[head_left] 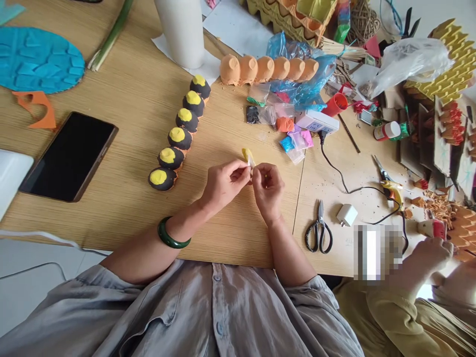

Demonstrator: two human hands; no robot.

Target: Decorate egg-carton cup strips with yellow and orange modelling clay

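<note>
Near the table's middle, my left hand (227,184) and my right hand (268,191) meet, fingertips pinched on a small clear plastic bag (248,156) with something yellow inside. The bag sticks up past the fingers; its lower part is hidden by them. To the left runs an egg-carton strip (180,138), its several cups coated black and topped with yellow clay-like discs. Farther back lies a plain orange-brown egg-carton strip (265,69). Small bags of coloured clay-like material (285,124) are beyond my right hand.
Black-handled scissors (319,233) and a white plug adapter (347,214) lie right of my right arm. A power strip (317,122) trails a black cord. A phone (70,156) rests at left. Another person's hand (433,253) is at far right, near a yellow glue gun (393,194).
</note>
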